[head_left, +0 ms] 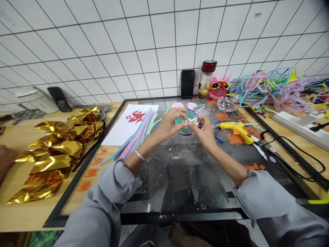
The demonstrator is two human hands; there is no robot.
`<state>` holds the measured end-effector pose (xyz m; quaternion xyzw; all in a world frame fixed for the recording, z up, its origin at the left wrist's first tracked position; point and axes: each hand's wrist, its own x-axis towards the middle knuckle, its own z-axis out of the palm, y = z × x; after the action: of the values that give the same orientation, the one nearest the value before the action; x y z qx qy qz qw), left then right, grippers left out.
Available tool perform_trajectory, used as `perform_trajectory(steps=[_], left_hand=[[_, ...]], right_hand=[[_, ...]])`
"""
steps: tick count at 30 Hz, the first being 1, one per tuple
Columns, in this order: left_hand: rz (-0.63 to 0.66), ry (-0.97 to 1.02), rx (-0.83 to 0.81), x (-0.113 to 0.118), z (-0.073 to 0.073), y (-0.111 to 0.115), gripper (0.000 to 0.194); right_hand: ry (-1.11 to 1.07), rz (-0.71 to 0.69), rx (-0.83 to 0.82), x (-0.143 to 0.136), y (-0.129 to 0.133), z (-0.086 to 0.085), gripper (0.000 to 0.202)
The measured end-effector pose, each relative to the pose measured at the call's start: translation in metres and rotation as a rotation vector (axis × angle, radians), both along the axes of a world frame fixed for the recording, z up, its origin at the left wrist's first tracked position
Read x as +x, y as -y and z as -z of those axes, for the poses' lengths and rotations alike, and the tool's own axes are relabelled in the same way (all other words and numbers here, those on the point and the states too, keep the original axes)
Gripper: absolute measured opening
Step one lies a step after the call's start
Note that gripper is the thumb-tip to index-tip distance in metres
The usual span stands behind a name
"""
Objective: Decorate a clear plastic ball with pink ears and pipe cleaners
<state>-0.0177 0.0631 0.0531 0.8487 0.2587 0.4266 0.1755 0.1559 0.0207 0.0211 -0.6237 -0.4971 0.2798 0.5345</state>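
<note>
You have the round green piece (180,120) up between both hands, over the far middle of the dark glossy panel (159,157). Your left hand (168,124) grips its left side, fingers curled over the far edge and thumb on the near side. Your right hand (205,132) holds the right side, its thumb pressed in toward the middle beside the left thumb. Both hands are closed on it.

Expect it to be light, so fingertips should carry it easily. The blue rim (196,112) looks like the firmer part; the green middle seems softer and could dent if your thumbs push hard. It is small and partly hidden by your fingers, so I can't be sure whether a clear shell covers it; if one does, count on a smooth, slippery surface that might crack under a squeeze. Best to take hold by opposite sides of the rim, left and right, and keep the thumbs light on the face.

Just beyond your hands lie two fuzzy pink pieces (177,105). To the right is the yellow glue gun (238,129), with a clear plastic dome (226,104) farther off. To the left, a bundle of pipe cleaners (137,137) lies across the white sheet (120,125).
</note>
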Motion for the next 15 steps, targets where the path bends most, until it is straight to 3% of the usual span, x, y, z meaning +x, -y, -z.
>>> perform_trajectory(steps=[15], left_hand=[[-0.057, -0.056, 0.017, 0.0006, -0.0013, 0.0006, 0.012]], right_hand=[[-0.119, -0.105, -0.007, 0.0071, -0.0023, 0.0080, 0.062]])
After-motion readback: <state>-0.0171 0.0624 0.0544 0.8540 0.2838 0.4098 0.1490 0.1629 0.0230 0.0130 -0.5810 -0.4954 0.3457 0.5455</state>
